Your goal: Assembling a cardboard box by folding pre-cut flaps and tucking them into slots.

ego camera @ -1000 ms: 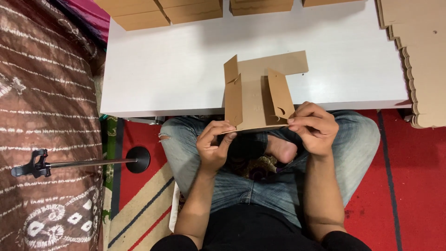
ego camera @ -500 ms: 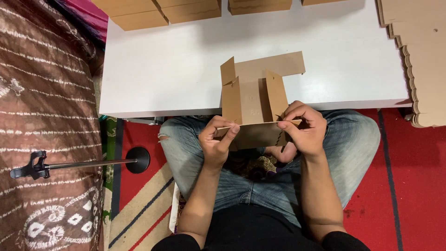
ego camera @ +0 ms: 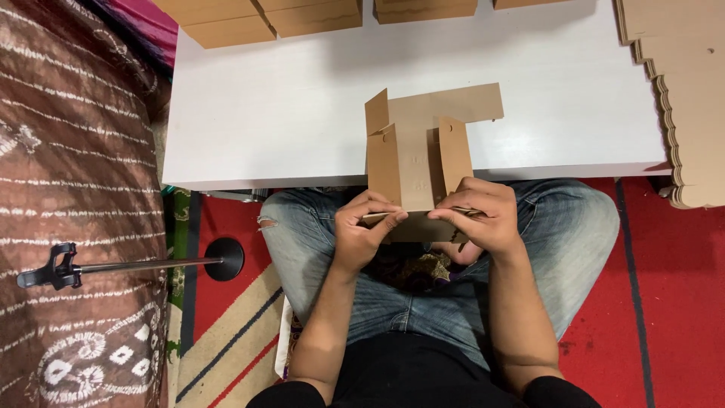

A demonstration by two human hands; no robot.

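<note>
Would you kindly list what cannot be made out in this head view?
- Near edge of the cardboard blank: covered by left hand and right hand.
- Folded boxes: cut off by the top edge.
- Stack of flat cardboard: cut off at the right edge.

Near edge of the cardboard box blank [ego camera: 419, 155] is covered by the fingers of both hands, so the fold being pinched there can't be made out. Left hand [ego camera: 362, 230] and right hand [ego camera: 479, 219]: palms hidden, only backs and knuckles seen. Small marks on the blank's centre panel are too small to tell. Finished cardboard boxes [ego camera: 272, 17] along the white table's [ego camera: 264, 121] far side are cut off by the top edge. Stack of flat cardboard sheets [ego camera: 683, 91] is cropped at right & top. Stand base [ego camera: 224, 258] partly tucked under the table; rod's clamp end is blurred. Feet hidden behind hands.
</note>
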